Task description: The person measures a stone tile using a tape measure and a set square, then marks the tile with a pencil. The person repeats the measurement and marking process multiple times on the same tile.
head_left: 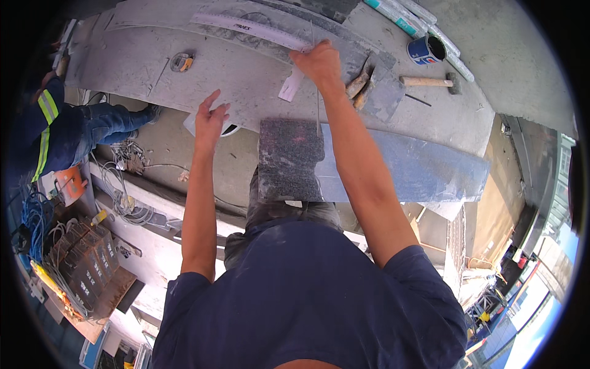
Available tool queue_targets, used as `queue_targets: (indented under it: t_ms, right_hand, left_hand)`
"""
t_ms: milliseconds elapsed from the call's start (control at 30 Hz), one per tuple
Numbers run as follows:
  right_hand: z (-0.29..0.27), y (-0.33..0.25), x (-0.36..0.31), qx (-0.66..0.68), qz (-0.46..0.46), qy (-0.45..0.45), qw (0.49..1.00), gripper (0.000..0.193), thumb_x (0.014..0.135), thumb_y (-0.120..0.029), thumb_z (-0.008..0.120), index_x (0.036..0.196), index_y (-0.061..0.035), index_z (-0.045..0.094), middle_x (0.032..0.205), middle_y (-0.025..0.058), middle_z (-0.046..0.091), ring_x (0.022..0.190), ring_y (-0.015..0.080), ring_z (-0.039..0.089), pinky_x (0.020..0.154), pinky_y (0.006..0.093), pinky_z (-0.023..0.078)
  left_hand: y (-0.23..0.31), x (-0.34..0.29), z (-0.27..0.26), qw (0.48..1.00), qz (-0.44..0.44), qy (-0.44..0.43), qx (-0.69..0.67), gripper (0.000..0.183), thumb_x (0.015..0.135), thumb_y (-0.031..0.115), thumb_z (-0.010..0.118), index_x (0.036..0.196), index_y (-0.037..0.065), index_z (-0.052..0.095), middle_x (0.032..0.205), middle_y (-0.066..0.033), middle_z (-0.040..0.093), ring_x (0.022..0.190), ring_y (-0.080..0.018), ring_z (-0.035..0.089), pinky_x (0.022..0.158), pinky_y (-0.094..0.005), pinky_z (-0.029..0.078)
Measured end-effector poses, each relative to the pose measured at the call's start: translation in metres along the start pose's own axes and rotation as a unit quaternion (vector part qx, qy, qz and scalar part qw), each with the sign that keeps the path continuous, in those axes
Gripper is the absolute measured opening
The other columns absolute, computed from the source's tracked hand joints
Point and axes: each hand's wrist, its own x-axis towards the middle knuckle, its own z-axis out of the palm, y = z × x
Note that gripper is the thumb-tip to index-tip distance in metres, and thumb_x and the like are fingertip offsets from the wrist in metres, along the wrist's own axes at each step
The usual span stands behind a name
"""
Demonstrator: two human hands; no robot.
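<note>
My right hand [321,63] is closed round the corner of a white L-shaped square [249,26], its long arm pointing left and its short arm toward me. A thin straight rod [318,114] also passes by that hand and reaches down to a stone slab; whether the fingers grip it too, I cannot tell. The slab [399,161] lies across in front of me, dark and speckled at its left end, smoother and grey to the right. My left hand [210,122] hangs in the air left of the slab, fingers spread, holding nothing.
On the grey worktop [129,58] lie a tape measure [182,62], wooden-handled tools [361,83] and a hammer [427,81]. A blue can [426,50] stands near wrapped tubes [399,17]. At left are a person in reflective stripes [46,132], coiled cable [126,200] and an orange bucket [70,183].
</note>
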Motion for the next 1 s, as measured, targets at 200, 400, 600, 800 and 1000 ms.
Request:
queue_targets:
  t_ms: [200, 400, 600, 800, 1000]
  right_hand:
    - [0.026, -0.019, 0.026, -0.012, 0.076, -0.018, 0.997, 0.088, 0.08, -0.046, 0.088, 0.137, 0.0105, 0.055, 0.122, 0.0302, 0.075, 0.117, 0.0436, 0.074, 0.098, 0.046, 0.061]
    - [0.041, 0.016, 0.052, 0.024, 0.077, 0.074, 0.994, 0.06, 0.094, -0.041, 0.072, 0.125, 0.0093, 0.062, 0.115, 0.0308, 0.075, 0.093, 0.0415, 0.077, 0.08, 0.0465, 0.062]
    - [0.012, 0.056, 0.088, 0.317, 0.196, 0.077, 0.925, 0.046, 0.097, -0.034, 0.058, 0.104, 0.0105, 0.065, 0.088, 0.0232, 0.075, 0.055, 0.0303, 0.07, 0.054, 0.0436, 0.054]
    - [0.007, 0.048, 0.107, 0.099, 0.208, 0.124, 0.965, 0.05, 0.094, -0.035, 0.066, 0.105, 0.013, 0.069, 0.093, 0.022, 0.079, 0.07, 0.0304, 0.08, 0.065, 0.0392, 0.059]
    - [0.007, 0.064, 0.096, 0.044, 0.142, 0.123, 0.981, 0.059, 0.093, -0.035, 0.069, 0.134, 0.0078, 0.067, 0.107, 0.022, 0.08, 0.079, 0.0299, 0.082, 0.075, 0.0372, 0.063]
  left_hand:
    - [-0.101, -0.053, -0.054, 0.991, -0.125, -0.052, 0.012, 0.046, 0.1, 0.008, 0.066, 0.146, 0.004, 0.065, 0.132, -0.0123, 0.073, 0.104, -0.0179, 0.075, 0.082, -0.0314, 0.059]
    - [-0.128, -0.075, -0.109, 0.967, -0.233, -0.085, 0.061, 0.048, 0.098, 0.015, 0.068, 0.144, 0.005, 0.068, 0.126, -0.01, 0.074, 0.098, -0.0187, 0.076, 0.078, -0.0316, 0.058]
    - [-0.147, -0.069, -0.146, 0.959, -0.238, -0.096, 0.12, 0.047, 0.1, 0.021, 0.066, 0.143, 0.003, 0.068, 0.116, -0.0078, 0.075, 0.097, -0.0186, 0.075, 0.078, -0.0335, 0.057]
    - [-0.144, -0.061, -0.165, 0.961, -0.218, -0.092, 0.143, 0.048, 0.098, 0.02, 0.065, 0.141, 0.001, 0.069, 0.115, -0.0102, 0.076, 0.093, -0.0184, 0.075, 0.075, -0.033, 0.057]
    - [-0.147, -0.022, -0.163, 0.965, -0.114, -0.093, 0.218, 0.061, 0.095, 0.019, 0.069, 0.151, -0.004, 0.058, 0.13, -0.0269, 0.073, 0.112, -0.0319, 0.076, 0.096, -0.0415, 0.058]
